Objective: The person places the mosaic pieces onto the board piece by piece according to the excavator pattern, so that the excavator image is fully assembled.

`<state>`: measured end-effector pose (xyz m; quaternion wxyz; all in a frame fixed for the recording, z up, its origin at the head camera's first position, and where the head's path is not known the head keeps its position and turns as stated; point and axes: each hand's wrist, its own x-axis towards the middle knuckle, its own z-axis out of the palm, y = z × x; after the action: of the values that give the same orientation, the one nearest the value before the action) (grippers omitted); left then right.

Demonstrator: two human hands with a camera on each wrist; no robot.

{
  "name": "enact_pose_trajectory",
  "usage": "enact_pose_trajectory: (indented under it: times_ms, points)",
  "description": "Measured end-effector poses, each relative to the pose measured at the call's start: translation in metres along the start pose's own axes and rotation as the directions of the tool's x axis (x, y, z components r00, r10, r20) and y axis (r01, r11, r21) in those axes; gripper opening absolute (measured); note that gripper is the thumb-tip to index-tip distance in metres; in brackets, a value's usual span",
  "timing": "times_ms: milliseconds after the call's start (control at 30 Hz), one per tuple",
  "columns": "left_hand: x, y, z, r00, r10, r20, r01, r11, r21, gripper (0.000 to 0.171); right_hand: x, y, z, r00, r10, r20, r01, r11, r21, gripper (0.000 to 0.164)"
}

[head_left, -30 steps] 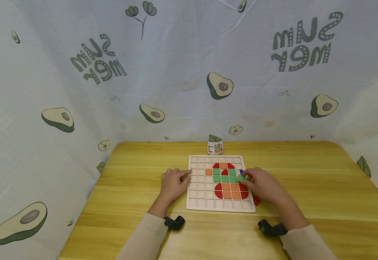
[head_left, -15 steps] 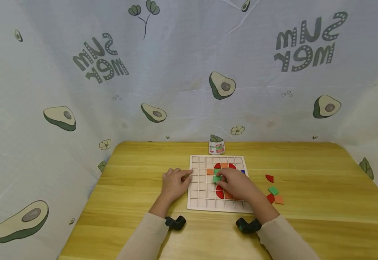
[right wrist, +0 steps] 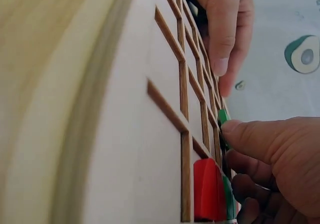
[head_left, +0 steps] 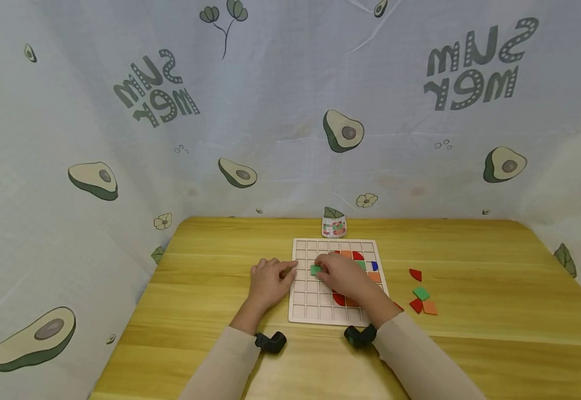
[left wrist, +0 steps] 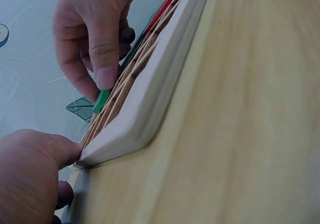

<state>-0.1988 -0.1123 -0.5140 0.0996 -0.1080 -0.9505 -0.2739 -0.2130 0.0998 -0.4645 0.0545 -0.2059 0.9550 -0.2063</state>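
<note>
A pale wooden grid board [head_left: 302,311] lies on the table, partly filled with red, green and orange tiles. My right hand [head_left: 342,275] pinches a green square tile [head_left: 315,270] between thumb and fingers, low over the left part of the grid. In the left wrist view the green tile [left wrist: 101,101] stands tilted at the grid. My left hand [head_left: 269,283] rests at the board's left edge, index finger straight and thumb against the rim. A red piece [right wrist: 207,189] shows close by in the right wrist view. Several placed tiles are hidden beneath my right hand.
Right of the board lie loose pieces: a red quarter-round [head_left: 415,274], a green square [head_left: 421,293], an orange square [head_left: 430,307] and another red piece [head_left: 416,305]. A small patterned card [head_left: 334,226] stands behind the board. A printed cloth [head_left: 280,111] hangs behind the table.
My right hand has moved left from the board's right edge across the grid with the green tile, uncovering the loose pieces on the right. The left hand has stayed at the board's edge.
</note>
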Motion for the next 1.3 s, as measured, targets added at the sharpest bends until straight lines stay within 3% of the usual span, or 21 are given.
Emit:
enact_pose_trajectory:
  times_ms: [267,500,833,1133,1300]
  points:
    - [0.0,0.0,0.0,1.0,0.008,-0.014,-0.008,1.0,0.002,0.029,0.014,-0.003,0.002,0.998,0.06,0.03,-0.06,0.998,0.007,0.029]
    - [0.0,0.001,0.0,1.0,0.005,-0.011,-0.005,1.0,-0.004,0.029,0.016,-0.002,0.006,0.998,0.058,-0.019,-0.059,0.997,-0.049,0.027]
    - [0.0,0.002,0.0,1.0,-0.015,-0.001,0.015,1.0,0.0,0.029,0.014,-0.003,0.007,0.995,0.085,-0.059,-0.087,0.995,-0.047,0.028]
    - [0.0,0.004,-0.001,1.0,-0.009,-0.006,0.009,1.0,-0.009,0.029,0.002,-0.001,0.0,0.992,0.093,-0.079,-0.093,0.996,0.01,0.03]
    - [0.0,0.003,-0.001,1.0,-0.006,-0.009,0.006,1.0,-0.014,0.029,-0.01,0.012,-0.009,0.993,0.097,-0.073,-0.094,0.994,0.048,0.029]
